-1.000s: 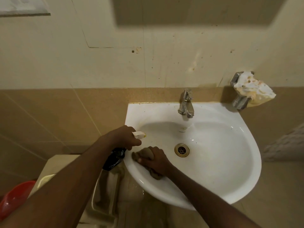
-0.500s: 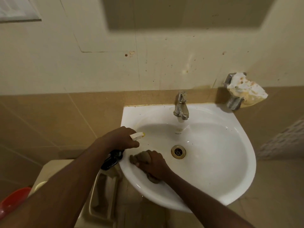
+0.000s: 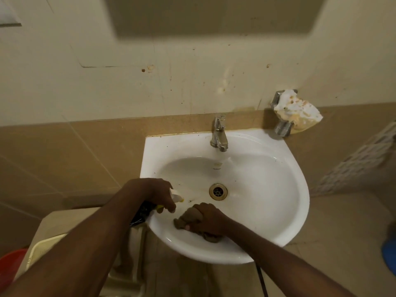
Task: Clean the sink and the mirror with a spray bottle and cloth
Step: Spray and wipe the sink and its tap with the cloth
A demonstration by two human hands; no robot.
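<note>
A white wall-hung sink (image 3: 267, 179) with a brass drain (image 3: 218, 191) and a steel tap (image 3: 219, 133) fills the middle of the view. My left hand (image 3: 154, 194) grips a spray bottle (image 3: 144, 213) at the sink's left rim; its white nozzle points into the bowl and its dark body hangs below my hand. My right hand (image 3: 209, 219) holds a bunched brown cloth (image 3: 186, 220) against the near left inner wall of the bowl. Only the lower edge of the mirror (image 3: 214, 16) shows at the top.
A metal holder with a stained white soap lump (image 3: 296, 110) sticks out of the wall right of the tap. A beige plastic container (image 3: 49, 245) and a red bucket (image 3: 10, 266) stand lower left. A blue object (image 3: 389, 251) lies at the right edge.
My right hand and the cloth stay low on the bowl's near left wall. The nozzle in my left hand has tipped down toward the cloth. The view has shifted so the sink sits further right.
</note>
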